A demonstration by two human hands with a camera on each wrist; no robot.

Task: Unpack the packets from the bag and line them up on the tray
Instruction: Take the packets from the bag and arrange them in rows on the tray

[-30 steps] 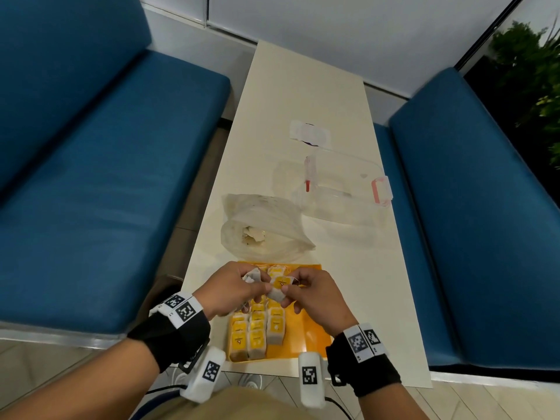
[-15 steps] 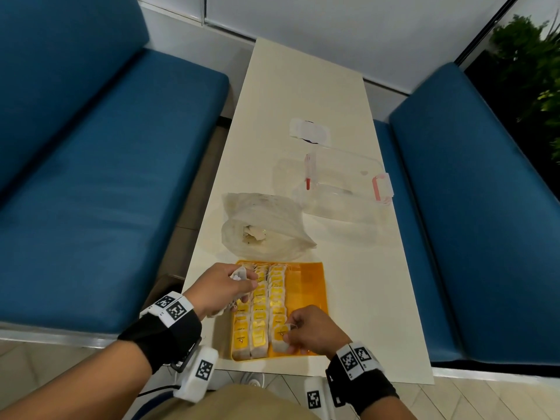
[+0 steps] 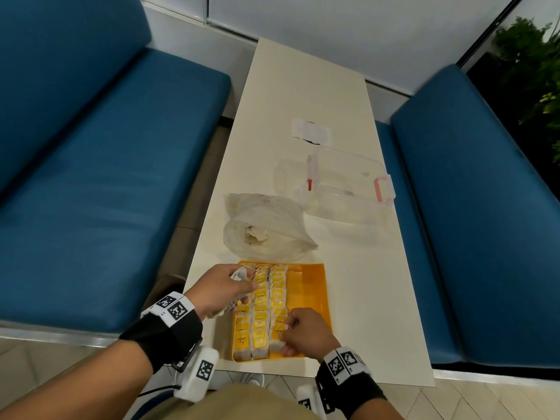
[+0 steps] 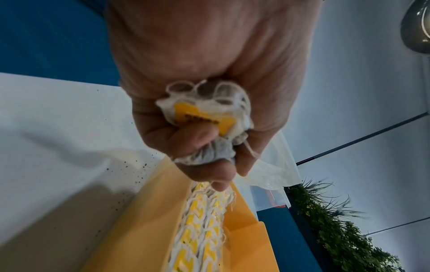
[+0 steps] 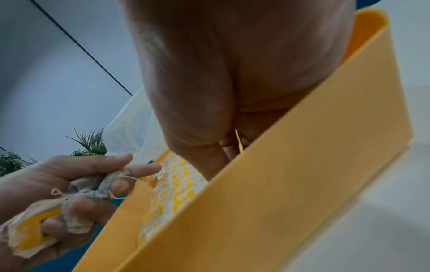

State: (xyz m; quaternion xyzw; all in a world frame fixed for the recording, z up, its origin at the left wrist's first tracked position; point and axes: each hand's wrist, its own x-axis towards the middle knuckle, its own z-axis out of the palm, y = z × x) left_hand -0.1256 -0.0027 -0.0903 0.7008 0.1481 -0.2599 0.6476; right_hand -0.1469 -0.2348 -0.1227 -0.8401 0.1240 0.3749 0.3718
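Observation:
A yellow tray (image 3: 312,286) lies at the table's near edge with three rows of yellow-tagged packets (image 3: 261,307) along its left side. My left hand (image 3: 239,287) hovers over the tray's far left corner and grips a bunch of several packets (image 3: 240,272); the left wrist view shows the crumpled packets (image 4: 204,119) in the fist. My right hand (image 3: 288,330) is at the near end of the right-hand row and pinches a packet (image 3: 277,341) by its tag (image 5: 238,139). The plastic bag (image 3: 266,228) lies open just beyond the tray, with a few packets inside.
A clear lidded box with pink clasps (image 3: 342,189) stands right of the bag, a white wrapper (image 3: 310,134) farther back. Blue benches (image 3: 106,177) flank the narrow table (image 3: 303,86). The tray's right half is bare.
My right hand has carried one packet from the bunch between both hands down to the near end of the right-hand row. The left hand keeps its bunch and has drifted slightly left.

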